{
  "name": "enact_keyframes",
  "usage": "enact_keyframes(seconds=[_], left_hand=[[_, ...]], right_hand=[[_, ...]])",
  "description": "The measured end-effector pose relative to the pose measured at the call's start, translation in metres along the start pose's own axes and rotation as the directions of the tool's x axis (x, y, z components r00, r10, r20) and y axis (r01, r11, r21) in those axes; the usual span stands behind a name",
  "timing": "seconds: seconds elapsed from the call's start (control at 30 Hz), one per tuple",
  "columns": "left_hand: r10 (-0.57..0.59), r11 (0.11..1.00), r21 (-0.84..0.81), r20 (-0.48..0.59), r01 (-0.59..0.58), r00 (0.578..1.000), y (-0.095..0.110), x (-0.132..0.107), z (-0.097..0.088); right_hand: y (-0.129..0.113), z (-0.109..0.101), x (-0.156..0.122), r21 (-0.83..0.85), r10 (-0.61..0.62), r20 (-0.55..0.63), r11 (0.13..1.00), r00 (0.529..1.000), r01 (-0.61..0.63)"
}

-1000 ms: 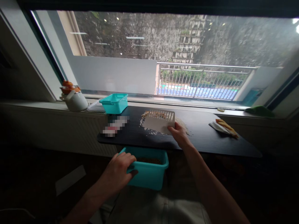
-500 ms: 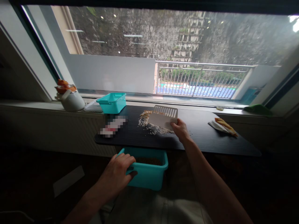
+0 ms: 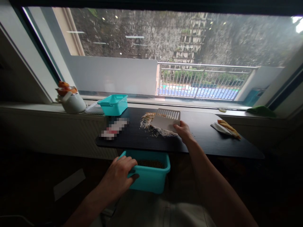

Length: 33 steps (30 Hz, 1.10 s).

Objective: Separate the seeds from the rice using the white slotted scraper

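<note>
In my right hand point(image 3: 182, 130) is a beige slotted scoop point(image 3: 165, 123), gripped at its near right corner. It is tilted over a spread of small pale grains point(image 3: 157, 131), with tan bits point(image 3: 148, 117) among them at the far left. My left hand point(image 3: 124, 170) is closed over the left rim of a turquoise tub point(image 3: 149, 181), just below the table's front edge. Brown granules point(image 3: 151, 163) lie inside that tub. Whether the scoop's lower edge touches the tabletop, I cannot tell.
The dark table point(image 3: 142, 142) stands against the window sill. A second turquoise tub point(image 3: 115, 105) sits at its back left, near a white pot point(image 3: 74, 103). A pixelated pack point(image 3: 114, 128) lies at the left, a yellow and white packet point(image 3: 226, 128) at the right.
The scoop has shifted slightly right and toward me over the grains, in my right hand. My left hand and the near tub have not visibly moved.
</note>
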<state>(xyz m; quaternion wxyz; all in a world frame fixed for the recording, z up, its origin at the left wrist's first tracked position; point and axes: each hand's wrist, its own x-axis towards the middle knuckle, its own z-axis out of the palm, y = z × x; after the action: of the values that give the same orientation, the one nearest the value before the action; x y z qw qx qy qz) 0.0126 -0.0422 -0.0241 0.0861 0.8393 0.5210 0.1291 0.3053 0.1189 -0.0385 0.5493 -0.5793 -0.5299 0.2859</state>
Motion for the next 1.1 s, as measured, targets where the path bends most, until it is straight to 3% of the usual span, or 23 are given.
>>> enact_keyframes(seconds=[0.2, 0.47, 0.73, 1.1], left_hand=[[-0.001, 1.000, 0.000, -0.005, 0.001, 1.000, 0.002, 0.000, -0.002], [0.000, 1.000, -0.011, 0.006, 0.000, 1.000, 0.001, 0.000, -0.003], [-0.001, 1.000, -0.026, 0.015, 0.001, 1.000, 0.002, 0.001, -0.004], [0.008, 0.999, -0.043, -0.026, -0.009, 1.000, -0.004, -0.002, 0.002]], right_hand=[[-0.008, -0.003, -0.008, 0.070, 0.052, 0.025, 0.996, 0.998, -0.053], [-0.016, 0.012, -0.008, 0.120, 0.061, 0.088, 0.990, 0.994, -0.071], [-0.015, -0.001, -0.013, 0.146, 0.071, 0.098, 0.986, 0.993, -0.085], [-0.019, 0.000, -0.016, 0.160, 0.066, 0.114, 0.983, 0.991, -0.084]])
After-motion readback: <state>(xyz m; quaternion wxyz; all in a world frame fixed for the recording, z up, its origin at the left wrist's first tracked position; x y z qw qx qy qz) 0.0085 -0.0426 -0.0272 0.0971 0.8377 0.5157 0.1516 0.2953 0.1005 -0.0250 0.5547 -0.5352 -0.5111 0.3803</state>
